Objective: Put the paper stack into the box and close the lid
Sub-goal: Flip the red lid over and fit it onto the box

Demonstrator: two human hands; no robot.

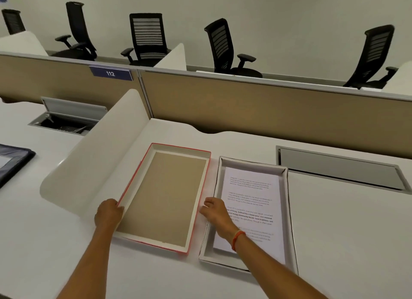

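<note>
Desk [334, 220] amid partitions [245, 98], office chairs [147, 38]

White tabletop [334, 220] with 2 shallow trays

A red-edged lid [163, 196], inside up, lies just beside a white box [289, 209] to its right; a curved white divider [93, 165] stands at left, a closed grey cable hatch [338, 168] sits behind the box.
</note>
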